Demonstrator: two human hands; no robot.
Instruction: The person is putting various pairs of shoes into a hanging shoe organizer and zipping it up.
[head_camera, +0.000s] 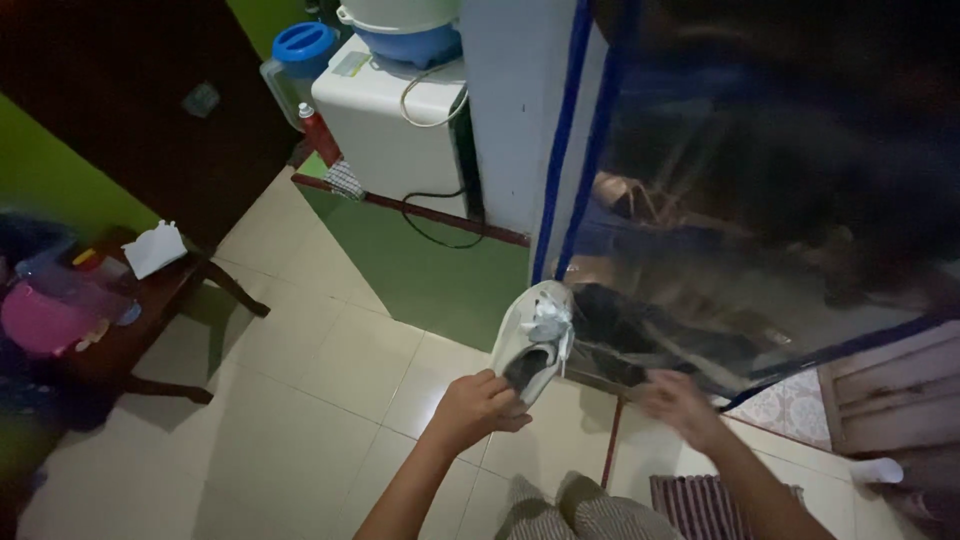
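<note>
Pale floor tiles (330, 370) below; left hand (478, 405) grips white shoe (535, 340) (right hand (680, 400) blurred, unclear).

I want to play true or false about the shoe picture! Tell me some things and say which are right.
1. The left hand holds a white shoe. True.
2. The right hand also grips the shoe. False: it is beside the shoe, near the clear-fronted shoe rack, and too blurred to show any grip.
3. The floor has pale tiles. True.
4. The small wooden table is on the right. False: it stands on the left.
5. A striped mat lies near the person's feet. True.
</note>
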